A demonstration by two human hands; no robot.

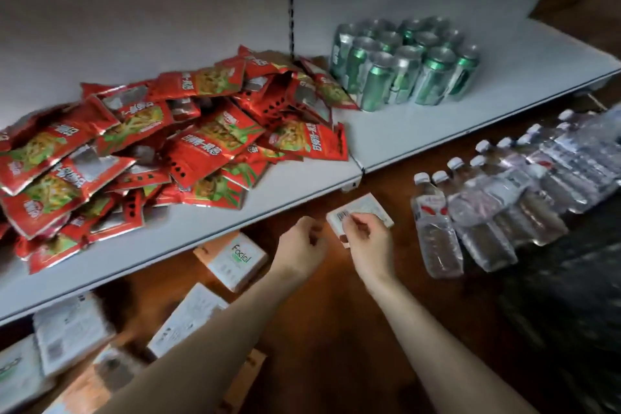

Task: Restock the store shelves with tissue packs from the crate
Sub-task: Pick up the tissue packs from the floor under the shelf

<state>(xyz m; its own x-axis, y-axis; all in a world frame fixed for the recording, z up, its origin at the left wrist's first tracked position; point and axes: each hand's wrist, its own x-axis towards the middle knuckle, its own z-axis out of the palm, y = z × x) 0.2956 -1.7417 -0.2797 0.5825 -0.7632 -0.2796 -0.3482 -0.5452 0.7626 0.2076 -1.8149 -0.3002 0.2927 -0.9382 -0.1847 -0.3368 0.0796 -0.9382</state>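
Note:
My right hand [368,239] grips a white tissue pack [363,210] with a barcode facing up, held low over the brown bottom shelf just below the white shelf's front edge. My left hand [302,245] hovers right beside it with fingers curled and nothing in them. Several other tissue packs lie on the bottom shelf: one marked "Facial" [240,260], another [188,319] nearer me, and more [72,333] at the lower left. The crate is not in view.
The white shelf [403,134] above carries a heap of red snack packets [134,144] and a wrapped pack of green cans [406,64]. Wrapped water bottles [504,202] lie on the brown surface to the right.

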